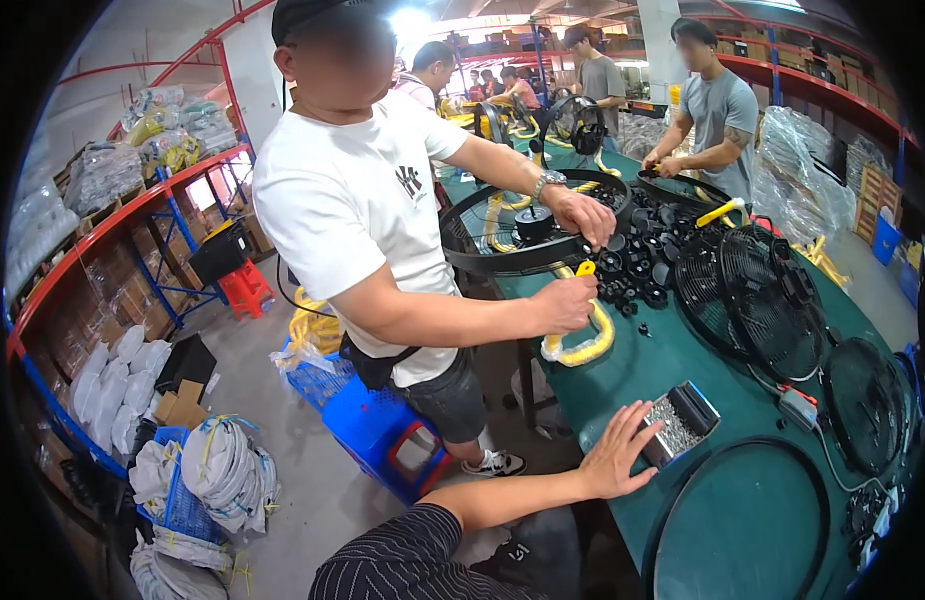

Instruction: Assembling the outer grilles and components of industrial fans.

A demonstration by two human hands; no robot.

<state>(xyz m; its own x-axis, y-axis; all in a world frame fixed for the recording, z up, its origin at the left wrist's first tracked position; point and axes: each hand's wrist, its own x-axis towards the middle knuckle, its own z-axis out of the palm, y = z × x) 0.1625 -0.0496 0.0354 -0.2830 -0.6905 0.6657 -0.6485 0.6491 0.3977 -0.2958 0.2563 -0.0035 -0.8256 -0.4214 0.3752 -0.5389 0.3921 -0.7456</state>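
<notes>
My left hand [621, 455] reaches in over the near table edge, fingers spread, palm down. Its fingertips and thumb are at the left side of a small metal box [668, 458] of small silvery screws, and nothing shows in its grasp. A black bar or roller [694, 407] lines the box's right side. Just below sits a large black ring [655, 545], flat on the green table [608, 400]. My right hand is out of view.
A co-worker in a white shirt [328, 200] holds a black fan guard [483, 265] and a yellow-handled tool [586, 269]. Black plastic parts [648, 235] lie heaped on the table, beside fan grilles [758, 290]. A blue stool [378, 430] stands left of the table.
</notes>
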